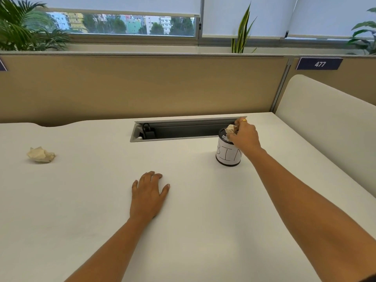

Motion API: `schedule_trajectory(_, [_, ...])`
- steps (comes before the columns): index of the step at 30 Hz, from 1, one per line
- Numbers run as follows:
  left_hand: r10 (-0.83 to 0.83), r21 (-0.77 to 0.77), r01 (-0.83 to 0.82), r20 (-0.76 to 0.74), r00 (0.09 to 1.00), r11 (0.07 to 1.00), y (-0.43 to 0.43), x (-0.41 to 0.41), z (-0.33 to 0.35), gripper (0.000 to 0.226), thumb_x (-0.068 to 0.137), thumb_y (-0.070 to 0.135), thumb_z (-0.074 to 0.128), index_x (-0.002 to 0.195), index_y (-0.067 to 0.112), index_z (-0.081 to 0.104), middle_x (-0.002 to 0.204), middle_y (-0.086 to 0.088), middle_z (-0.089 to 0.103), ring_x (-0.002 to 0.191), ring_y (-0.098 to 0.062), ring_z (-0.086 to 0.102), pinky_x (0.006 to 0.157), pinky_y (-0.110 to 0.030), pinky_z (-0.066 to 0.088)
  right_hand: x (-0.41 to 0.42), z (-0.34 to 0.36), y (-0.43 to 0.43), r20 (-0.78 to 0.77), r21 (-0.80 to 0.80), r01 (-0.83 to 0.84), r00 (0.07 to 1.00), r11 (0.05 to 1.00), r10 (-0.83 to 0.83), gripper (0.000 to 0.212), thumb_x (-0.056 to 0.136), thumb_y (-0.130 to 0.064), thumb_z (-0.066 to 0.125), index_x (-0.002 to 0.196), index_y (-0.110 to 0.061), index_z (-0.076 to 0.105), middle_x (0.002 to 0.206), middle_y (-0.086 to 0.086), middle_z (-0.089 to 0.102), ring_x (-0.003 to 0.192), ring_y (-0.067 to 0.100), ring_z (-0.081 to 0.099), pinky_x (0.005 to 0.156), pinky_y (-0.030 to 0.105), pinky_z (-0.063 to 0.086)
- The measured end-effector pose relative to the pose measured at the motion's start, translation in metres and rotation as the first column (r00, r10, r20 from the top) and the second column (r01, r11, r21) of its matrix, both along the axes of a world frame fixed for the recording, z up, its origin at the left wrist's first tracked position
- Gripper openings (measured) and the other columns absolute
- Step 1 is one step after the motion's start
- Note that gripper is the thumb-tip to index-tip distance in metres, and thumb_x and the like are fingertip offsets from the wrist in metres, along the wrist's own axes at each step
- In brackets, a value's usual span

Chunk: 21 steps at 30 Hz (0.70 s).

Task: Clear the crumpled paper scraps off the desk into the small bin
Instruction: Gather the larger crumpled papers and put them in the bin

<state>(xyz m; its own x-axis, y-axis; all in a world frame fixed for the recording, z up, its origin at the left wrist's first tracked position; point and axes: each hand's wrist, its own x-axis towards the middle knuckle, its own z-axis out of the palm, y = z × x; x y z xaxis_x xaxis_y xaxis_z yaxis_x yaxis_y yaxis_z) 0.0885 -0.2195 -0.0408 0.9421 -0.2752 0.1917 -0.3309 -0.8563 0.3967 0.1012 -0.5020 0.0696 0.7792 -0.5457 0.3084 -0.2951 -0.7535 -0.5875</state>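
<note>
You sat at a pale desk point(183, 220) with a tan partition behind it and plants along the window. Far to your left one crumpled scrap point(40, 154) lay alone on the surface, well apart from everything else. Your left hand point(148, 195) rested flat and open on the desk near the middle, holding nothing. To the right, the small bin point(226, 155) stood just in front of the cable tray point(183, 129), and your right hand point(244, 137) hovered over its rim, fingers pinched on another scrap point(231, 128) right at the opening. You were at the dropping step, I judged. Next came letting go over the bin, then a long reach left for the last scrap.
</note>
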Motion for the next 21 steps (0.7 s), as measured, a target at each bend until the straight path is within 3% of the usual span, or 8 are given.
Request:
schedule_trajectory(3, [0.006,0.005,-0.006,0.014,1.0,1.0,0.0,0.0,-0.001,0.04,0.093,0.04,0.041,0.127,0.02,0.043,0.14,0.0,0.04,0.135,-0.015,0.03,0.115,-0.041,0.017,0.0,0.003,-0.002,-0.09,-0.083,0.008,0.996,0.996,-0.016,0.028,0.086,-0.019,0.065,0.109,-0.004,0.06,0.106,0.018,0.066,0.09,0.026,0.059,0.074,0.03,0.047])
schedule_trajectory(6, [0.009,0.007,-0.009,0.022,1.0,1.0,0.0,-0.001,-0.001,0.04,0.093,0.041,0.041,0.127,0.021,0.044,0.14,0.0,0.04,0.135,-0.016,0.03,0.115,-0.041,0.017,0.006,0.011,-0.002,-0.233,-0.157,-0.001,0.972,0.988,-0.036,0.027,0.088,-0.017,0.062,0.11,-0.001,0.065,0.107,0.02,0.066,0.098,0.03,0.062,0.082,0.033,0.05])
schedule_trajectory(9, [0.008,0.016,-0.009,0.027,1.0,1.0,0.0,-0.001,-0.001,0.04,0.093,0.041,0.04,0.128,0.021,0.043,0.14,0.001,0.039,0.134,-0.015,0.03,0.115,-0.04,0.017,0.012,0.016,-0.001,-0.374,-0.222,-0.027,0.926,0.975,-0.059,0.028,0.09,-0.012,0.058,0.115,0.0,0.063,0.113,0.019,0.065,0.104,0.03,0.062,0.09,0.033,0.051])
schedule_trajectory(15, [0.014,0.026,-0.014,0.031,0.999,1.0,0.0,0.0,-0.002,0.04,0.092,0.042,0.039,0.127,0.023,0.042,0.14,0.002,0.039,0.134,-0.015,0.03,0.115,-0.039,0.018,0.025,0.015,0.002,-0.491,-0.284,-0.114,0.87,0.952,-0.042,0.026,0.09,-0.005,0.054,0.115,0.004,0.057,0.117,0.021,0.061,0.106,0.031,0.059,0.089,0.033,0.05])
schedule_trajectory(21, [0.019,0.024,-0.02,0.035,0.999,1.0,-0.001,0.002,-0.005,0.04,0.092,0.043,0.04,0.127,0.023,0.042,0.14,0.002,0.039,0.135,-0.015,0.029,0.115,-0.039,0.018,0.037,0.015,-0.002,-0.611,-0.276,-0.179,0.791,0.944,-0.028,0.026,0.094,-0.008,0.045,0.114,0.004,0.057,0.112,0.019,0.063,0.086,0.025,0.052,0.091,0.032,0.048])
